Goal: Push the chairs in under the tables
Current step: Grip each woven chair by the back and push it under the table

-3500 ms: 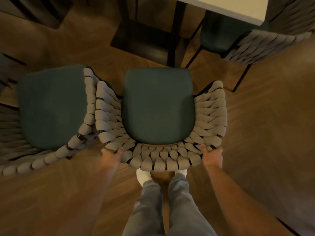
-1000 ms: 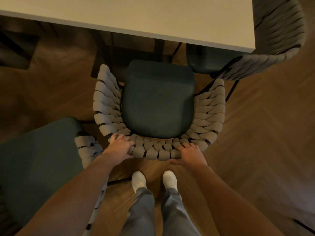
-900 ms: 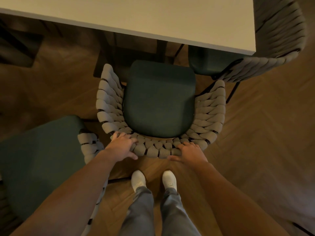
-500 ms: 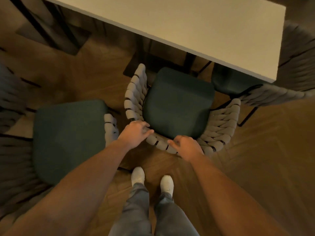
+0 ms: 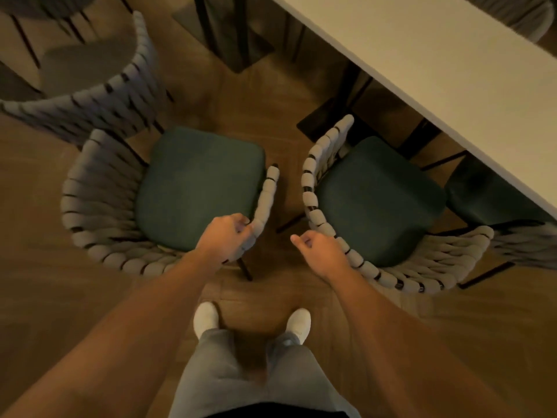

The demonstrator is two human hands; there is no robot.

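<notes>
Between the two nearest chairs the person stood on the wood floor (image 5: pixel 247 95), feet apart, both arms reaching forward. Left chair (image 5: pixel 199 188) sat well clear of any table, its dark green seat cushion fully exposed and its woven back curving round the near and left sides. Left hand (image 5: pixel 224 238) lay at the right end of that back, fingers curled toward the woven rim; whether they actually closed round it or only touched it could not be told through the blur. Right hand (image 5: pixel 316 247) hung loosely curled and held nothing, just beside the near-left rim of the right chair (image 5: pixel 376 200). Right chair stood angled toward the pale table (image 5: pixel 452 67), front edge of its cushion near the table edge but most of the seat not under it; judged only part way in. A third chair (image 5: pixel 90 86) stood further off at far left, and another cushion showed under the table at right. Handling, as judged: thin dark metal legs and frame with rope weave suggested a fairly light, stiff chair that would slide on the floor, though legs might chatter or catch at board joints. The weave looked soft and slightly yielding, so a grip on it should not slip. Best hold seemed the top rim of the back, both hands spread either side of centre, so the push ran straight and the chair did not swing into its neighbour.
</notes>
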